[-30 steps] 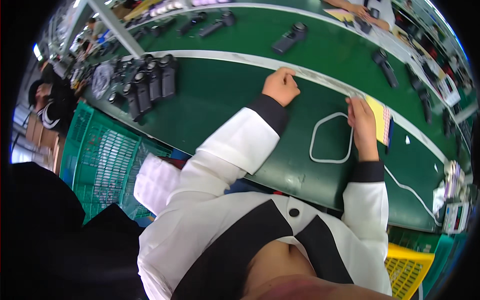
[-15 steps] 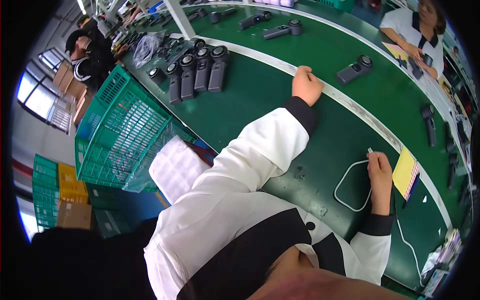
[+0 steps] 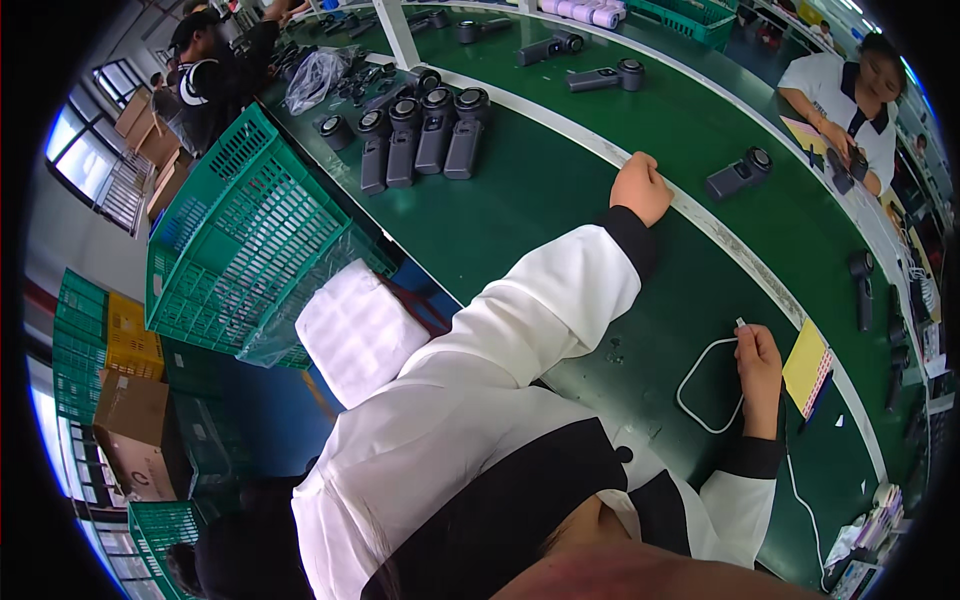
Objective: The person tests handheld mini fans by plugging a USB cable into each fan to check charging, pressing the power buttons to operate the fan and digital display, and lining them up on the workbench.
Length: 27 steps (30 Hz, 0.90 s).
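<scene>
My right hand (image 3: 760,368) pinches a white cable (image 3: 681,391) close to its plug (image 3: 740,323), which sticks up past the fingertips. The cable bends in a loop left of that hand, and a white length runs down the table below it. Farther out, my left hand (image 3: 643,188) is closed in a fist against the pale strip (image 3: 718,232) edging the green belt. Nothing shows in that fist. Across the strip from it, a dark grey handheld device (image 3: 739,173) with a round head lies on the belt.
Several similar grey devices (image 3: 430,140) stand in a row at the far left of the table. A green crate (image 3: 235,230) and a white padded stool (image 3: 360,330) are on my left. Yellow notepaper (image 3: 806,368) lies beside my right hand. A co-worker (image 3: 850,110) sits across the belt.
The whole view has shifted slightly, so the table things appear farther right. Both hands keep their poses, the right one still pinching the cable. The co-worker's head is lower over their hands.
</scene>
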Each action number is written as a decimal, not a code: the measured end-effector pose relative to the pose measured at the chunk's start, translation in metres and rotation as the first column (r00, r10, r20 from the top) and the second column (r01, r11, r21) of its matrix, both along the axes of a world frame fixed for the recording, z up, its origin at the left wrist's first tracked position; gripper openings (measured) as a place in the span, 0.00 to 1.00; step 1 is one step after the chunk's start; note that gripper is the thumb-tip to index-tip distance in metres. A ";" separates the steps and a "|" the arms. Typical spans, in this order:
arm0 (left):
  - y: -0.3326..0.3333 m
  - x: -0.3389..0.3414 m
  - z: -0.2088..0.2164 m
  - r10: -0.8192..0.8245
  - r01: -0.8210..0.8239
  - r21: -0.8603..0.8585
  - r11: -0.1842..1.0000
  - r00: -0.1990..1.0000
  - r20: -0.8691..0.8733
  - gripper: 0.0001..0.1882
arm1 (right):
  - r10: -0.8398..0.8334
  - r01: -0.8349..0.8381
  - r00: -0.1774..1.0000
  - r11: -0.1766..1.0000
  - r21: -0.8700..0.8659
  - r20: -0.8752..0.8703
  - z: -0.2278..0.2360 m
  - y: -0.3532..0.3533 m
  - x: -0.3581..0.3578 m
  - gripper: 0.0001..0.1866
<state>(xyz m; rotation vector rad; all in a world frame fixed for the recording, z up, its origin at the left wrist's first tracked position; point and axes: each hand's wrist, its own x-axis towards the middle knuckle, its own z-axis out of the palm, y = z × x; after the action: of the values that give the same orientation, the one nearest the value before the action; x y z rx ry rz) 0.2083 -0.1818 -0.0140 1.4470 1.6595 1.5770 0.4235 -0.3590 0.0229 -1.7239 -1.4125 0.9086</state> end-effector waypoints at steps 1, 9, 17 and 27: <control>0.000 0.000 -0.001 -0.002 0.002 0.003 1.000 1.000 -0.002 0.05 | 0.010 -0.010 1.000 1.000 0.010 0.004 -0.002 0.001 0.000 0.11; 0.001 0.000 -0.001 0.008 -0.008 0.015 1.000 1.000 0.000 0.05 | 0.031 -0.033 0.998 0.999 0.022 0.050 0.001 0.001 -0.002 0.12; -0.088 -0.005 0.082 -0.496 0.474 0.149 0.868 0.814 0.302 0.09 | -0.249 -0.272 0.750 0.729 0.629 0.613 0.011 0.001 0.023 0.11; -0.252 -0.100 0.166 -0.506 0.566 0.009 -0.824 -0.729 -0.460 0.07 | 0.950 -0.887 -0.196 -0.277 0.369 0.243 0.139 -0.114 0.028 0.11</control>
<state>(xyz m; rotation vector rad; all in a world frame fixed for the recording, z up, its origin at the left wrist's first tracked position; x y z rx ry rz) 0.1088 -0.4343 0.1522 1.9756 -1.0627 0.1665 0.4518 -0.4734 0.1621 0.3656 -2.5932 1.2168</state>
